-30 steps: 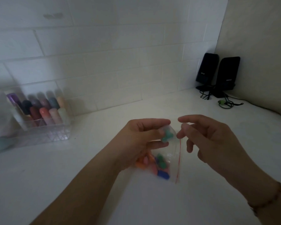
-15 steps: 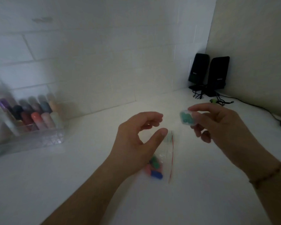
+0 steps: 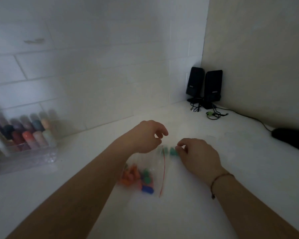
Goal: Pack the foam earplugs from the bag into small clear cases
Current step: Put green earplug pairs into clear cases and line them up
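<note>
The right hand (image 3: pixel 197 152) pinches a clear case (image 3: pixel 171 151) of green earplugs on the counter (image 3: pixel 214 213); the left hand (image 3: pixel 147 137) hovers loosely curled, holding nothing. The bag (image 3: pixel 145 176) lies below (mouth seemingly unsealed), so a nudge could spill earplugs.

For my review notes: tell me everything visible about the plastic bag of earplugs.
The bag is small, clear, thin plastic with a red line along its right edge. It lies flat on the white counter, under the left forearm. Orange, green and blue foam earplugs bunch at its near end. The picture is blurred; neither hand appears to hold it.
</note>
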`<state>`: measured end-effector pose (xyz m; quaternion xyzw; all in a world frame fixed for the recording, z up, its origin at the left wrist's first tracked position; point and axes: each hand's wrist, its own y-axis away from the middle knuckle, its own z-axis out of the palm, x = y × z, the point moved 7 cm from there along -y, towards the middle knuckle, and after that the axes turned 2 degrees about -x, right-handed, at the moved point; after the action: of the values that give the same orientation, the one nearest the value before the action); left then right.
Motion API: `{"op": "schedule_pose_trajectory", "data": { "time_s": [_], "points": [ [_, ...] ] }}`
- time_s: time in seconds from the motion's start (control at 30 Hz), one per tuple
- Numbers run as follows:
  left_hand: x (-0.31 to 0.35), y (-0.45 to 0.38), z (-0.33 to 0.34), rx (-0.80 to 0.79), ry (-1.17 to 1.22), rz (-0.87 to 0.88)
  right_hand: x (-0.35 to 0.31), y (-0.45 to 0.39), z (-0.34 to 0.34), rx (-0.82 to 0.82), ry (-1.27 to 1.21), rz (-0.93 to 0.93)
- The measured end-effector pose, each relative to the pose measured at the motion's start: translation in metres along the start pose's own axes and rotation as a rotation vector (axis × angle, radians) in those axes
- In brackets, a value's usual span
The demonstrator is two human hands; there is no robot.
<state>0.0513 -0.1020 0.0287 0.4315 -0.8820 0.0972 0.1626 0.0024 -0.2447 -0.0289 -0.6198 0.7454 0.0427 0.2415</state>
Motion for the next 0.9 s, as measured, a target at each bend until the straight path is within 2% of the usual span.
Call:
{"op": "schedule_pose_trajectory", "data": {
  "time_s": [0.07,0.17,0.23,0.27,0.33,0.43,0.53,0.73,0.9],
  "points": [
    [0.002,-0.01,0.0,-0.028,-0.059,-0.012,0.0,-0.001,-0.01,0.027,-0.047,0.007],
    [0.017,-0.008,-0.015,0.22,0.046,-0.013,0.019,-0.005,-0.059,0.222,-0.19,0.081],
    [0.041,0.002,-0.015,0.361,0.145,0.037,0.048,-0.005,-0.099,0.393,-0.384,0.169],
    [0.056,0.005,-0.009,0.372,0.141,0.079,0.067,-0.004,-0.113,0.469,-0.534,0.218],
    [0.083,0.0,0.014,0.293,0.052,0.125,0.101,-0.001,-0.127,0.562,-0.718,0.314],
    [0.1,-0.029,0.053,0.102,-0.107,0.08,0.13,-0.002,-0.118,0.501,-0.642,0.407],
    [0.101,-0.055,0.078,0.015,-0.115,0.04,0.135,-0.004,-0.1,0.42,-0.452,0.425],
    [0.099,-0.078,0.094,-0.033,0.078,-0.023,0.125,-0.007,-0.089,0.328,-0.308,0.436],
    [0.1,-0.088,0.086,0.052,0.084,-0.022,0.119,-0.007,-0.093,0.326,-0.279,0.428]
  ]
}}
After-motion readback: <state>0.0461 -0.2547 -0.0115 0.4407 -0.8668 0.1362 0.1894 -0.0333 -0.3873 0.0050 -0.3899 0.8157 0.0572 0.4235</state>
